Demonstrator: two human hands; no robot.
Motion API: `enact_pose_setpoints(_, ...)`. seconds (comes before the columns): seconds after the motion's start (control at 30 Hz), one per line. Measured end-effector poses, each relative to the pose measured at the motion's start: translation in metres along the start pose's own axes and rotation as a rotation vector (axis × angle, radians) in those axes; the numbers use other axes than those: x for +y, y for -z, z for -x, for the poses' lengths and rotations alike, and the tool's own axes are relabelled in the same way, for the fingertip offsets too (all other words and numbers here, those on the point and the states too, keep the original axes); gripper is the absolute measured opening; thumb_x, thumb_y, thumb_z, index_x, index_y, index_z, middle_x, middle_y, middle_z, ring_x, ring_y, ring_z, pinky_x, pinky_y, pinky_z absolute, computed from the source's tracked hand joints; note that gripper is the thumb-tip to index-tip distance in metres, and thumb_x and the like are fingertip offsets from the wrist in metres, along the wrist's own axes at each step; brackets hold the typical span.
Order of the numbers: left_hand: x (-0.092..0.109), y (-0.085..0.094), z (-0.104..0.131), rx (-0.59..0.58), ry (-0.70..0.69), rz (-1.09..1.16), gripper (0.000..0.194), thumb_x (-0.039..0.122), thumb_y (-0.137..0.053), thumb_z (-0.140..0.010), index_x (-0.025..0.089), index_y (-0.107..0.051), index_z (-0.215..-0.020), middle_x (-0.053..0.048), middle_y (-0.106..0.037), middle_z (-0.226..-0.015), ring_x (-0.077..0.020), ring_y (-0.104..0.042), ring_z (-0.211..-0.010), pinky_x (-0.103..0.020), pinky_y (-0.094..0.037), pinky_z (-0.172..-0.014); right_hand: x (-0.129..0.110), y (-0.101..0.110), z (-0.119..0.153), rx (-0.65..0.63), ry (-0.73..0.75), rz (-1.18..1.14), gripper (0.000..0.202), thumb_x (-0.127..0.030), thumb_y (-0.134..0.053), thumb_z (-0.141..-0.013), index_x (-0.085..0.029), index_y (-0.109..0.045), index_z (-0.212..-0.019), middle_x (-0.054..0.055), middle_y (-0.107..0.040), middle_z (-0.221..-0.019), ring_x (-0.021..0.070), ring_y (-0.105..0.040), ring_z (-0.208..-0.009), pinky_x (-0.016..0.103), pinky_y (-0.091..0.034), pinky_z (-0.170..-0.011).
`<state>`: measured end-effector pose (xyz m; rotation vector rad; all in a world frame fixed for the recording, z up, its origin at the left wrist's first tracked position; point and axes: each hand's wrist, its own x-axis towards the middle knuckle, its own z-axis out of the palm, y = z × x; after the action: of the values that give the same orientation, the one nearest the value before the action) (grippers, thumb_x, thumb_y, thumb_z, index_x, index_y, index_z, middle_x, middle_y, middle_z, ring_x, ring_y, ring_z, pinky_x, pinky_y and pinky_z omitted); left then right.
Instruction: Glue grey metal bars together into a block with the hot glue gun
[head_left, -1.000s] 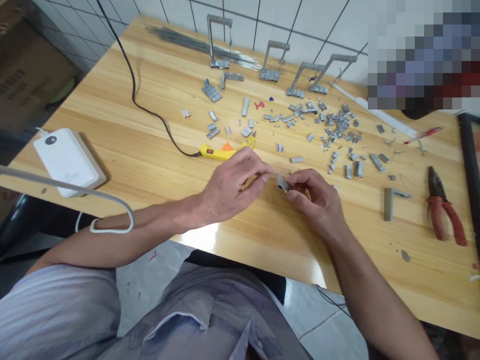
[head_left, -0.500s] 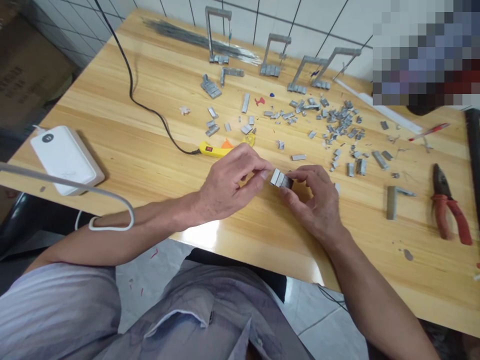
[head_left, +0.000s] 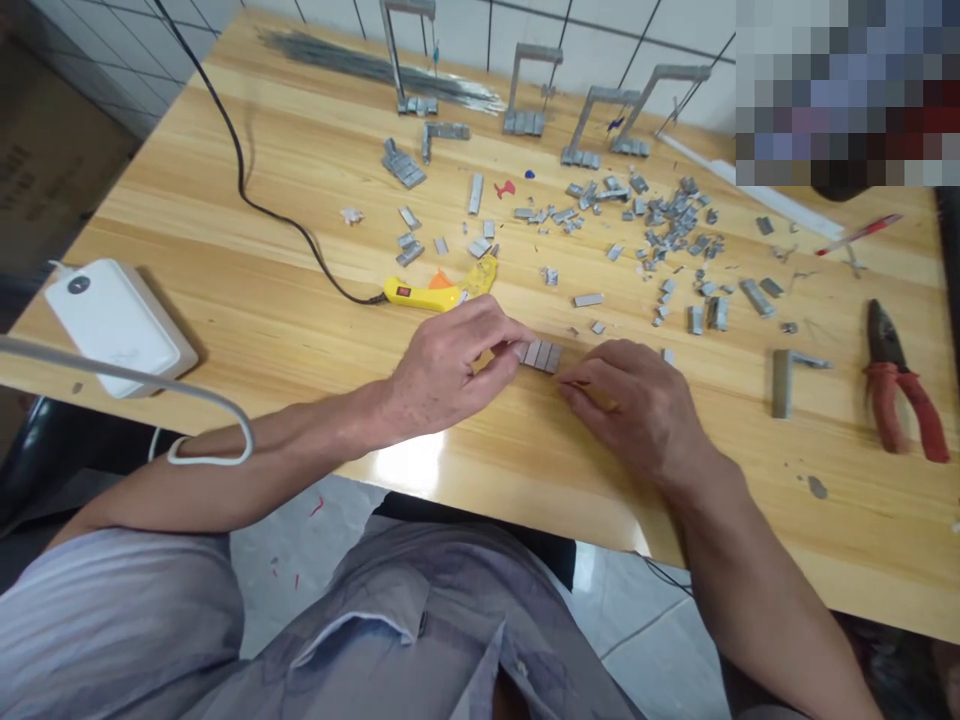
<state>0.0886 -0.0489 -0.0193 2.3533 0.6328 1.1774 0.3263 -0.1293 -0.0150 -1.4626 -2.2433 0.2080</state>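
A short row of small grey bars, side by side like a ribbed block, is just above the wooden table. The thumb and index finger of my left hand pinch its left end. My right hand is at the other end, thumb and index fingertip drawn together close to the block's lower right corner. Whether those fingertips hold a small piece is too small to make out. Behind my left hand lies a yellow hot glue gun, its front end partly hidden by the fingers.
Several grey stands line the back by the tiled wall, beside a bundle of thin rods. Loose grey pieces are scattered mid-table. Red-handled pliers and an L-shaped grey piece lie right, a white power bank left.
The block has turned to show its flat ribbed face and moved slightly left. My right fingers have slid from around its right side to its corner. The view has shifted slightly.
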Motion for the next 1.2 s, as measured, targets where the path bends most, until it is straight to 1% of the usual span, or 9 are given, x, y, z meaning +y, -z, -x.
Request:
enact_pose_setpoints(0.17,0.0,0.0,0.0,-0.021,-0.001,0.004,0.014,0.014,-0.058,-0.098,0.019,-0.071,-0.098,-0.001,-0.066,-0.077,-0.0124,-0.061,-0.07,-0.025,-0.048,-0.063,-0.009,0.001,0.0,-0.244,0.144,-0.018,0.028,-0.024,-0.056,-0.104,-0.021,-0.074,-0.082,0.006,-0.07,-0.079,0.02,-0.06,-0.074,0.036,-0.043,-0.072)
enact_pose_setpoints(0.27,0.001,0.0,0.0,-0.026,0.001,0.008,0.014,0.013,-0.058,-0.098,0.019,-0.07,-0.098,-0.001,-0.066,-0.077,-0.012,-0.061,-0.069,-0.025,-0.048,-0.063,-0.019,0.003,0.001,-0.306,0.232,-0.067,0.031,-0.027,-0.055,-0.106,-0.021,-0.072,-0.081,0.004,-0.066,-0.074,0.0185,-0.058,-0.071,0.035,-0.042,-0.07)
enact_pose_setpoints(0.37,0.001,0.0,0.0,-0.027,0.004,0.011,0.013,0.012,-0.058,-0.097,0.019,-0.07,-0.098,-0.001,-0.066,-0.076,-0.0116,-0.06,-0.069,-0.025,-0.048,-0.064,-0.025,0.007,0.002,-0.302,0.245,-0.005,0.024,-0.027,-0.056,-0.105,-0.021,-0.075,-0.091,0.005,-0.07,-0.08,0.0191,-0.06,-0.074,0.035,-0.04,-0.071)
enact_pose_setpoints(0.53,0.0,0.0,0.001,-0.015,-0.021,0.003,0.011,0.012,-0.06,-0.097,0.018,-0.07,-0.098,0.0,-0.066,-0.075,-0.011,-0.059,-0.067,-0.024,-0.047,-0.064,-0.019,0.012,0.005,-0.202,0.223,0.178,0.043,-0.029,-0.057,-0.104,-0.021,-0.063,-0.062,0.004,-0.062,-0.063,0.0179,-0.053,-0.064,0.037,-0.035,-0.065)
enact_pose_setpoints(0.7,-0.003,-0.003,0.002,-0.029,-0.039,-0.056,0.013,0.013,-0.058,-0.098,0.016,-0.07,-0.097,-0.002,-0.066,-0.077,-0.0131,-0.06,-0.07,-0.027,-0.049,-0.066,-0.012,0.011,0.006,-0.205,0.127,0.125,0.024,-0.031,-0.058,-0.103,-0.022,-0.076,-0.09,0.005,-0.07,-0.073,0.0196,-0.057,-0.066,0.036,-0.038,-0.066)
enact_pose_setpoints(0.87,-0.007,-0.005,0.004,-0.082,-0.052,-0.183,0.016,0.018,-0.056,-0.101,0.018,-0.07,-0.094,-0.005,-0.068,-0.082,-0.0167,-0.062,-0.076,-0.033,-0.05,-0.073,-0.011,0.013,0.006,-0.217,0.088,0.023,0.043,-0.032,-0.058,-0.103,-0.022,-0.062,-0.061,0.003,-0.061,-0.059,0.0171,-0.053,-0.06,0.036,-0.037,-0.065)
enact_pose_setpoints(1.03,-0.009,-0.007,0.006,-0.119,-0.077,-0.258,0.017,0.02,-0.056,-0.101,0.018,-0.071,-0.094,-0.006,-0.07,-0.089,-0.0191,-0.063,-0.081,-0.035,-0.048,-0.075,-0.006,0.013,0.005,-0.227,0.024,-0.014,0.02,-0.029,-0.061,-0.099,-0.023,-0.076,-0.089,0.005,-0.07,-0.076,0.0187,-0.059,-0.067,0.034,-0.037,-0.064)
enact_pose_setpoints(1.13,-0.011,-0.008,0.007,-0.148,-0.08,-0.295,0.016,0.019,-0.056,-0.101,0.017,-0.072,-0.096,-0.007,-0.071,-0.091,-0.0201,-0.062,-0.082,-0.036,-0.047,-0.077,-0.004,0.015,0.005,-0.259,0.033,-0.008,0.036,-0.03,-0.059,-0.1,-0.021,-0.066,-0.065,0.003,-0.064,-0.066,0.0163,-0.053,-0.06,0.033,-0.034,-0.061)
enact_pose_setpoints(1.2,-0.012,-0.009,0.007,-0.184,-0.072,-0.314,0.016,0.019,-0.056,-0.101,0.017,-0.072,-0.097,-0.007,-0.071,-0.093,-0.0206,-0.06,-0.083,-0.037,-0.046,-0.078,-0.004,0.016,0.004,-0.232,0.032,0.0,0.039,-0.029,-0.059,-0.099,-0.021,-0.061,-0.061,0.003,-0.061,-0.063,0.0162,-0.052,-0.059,0.033,-0.034,-0.061)
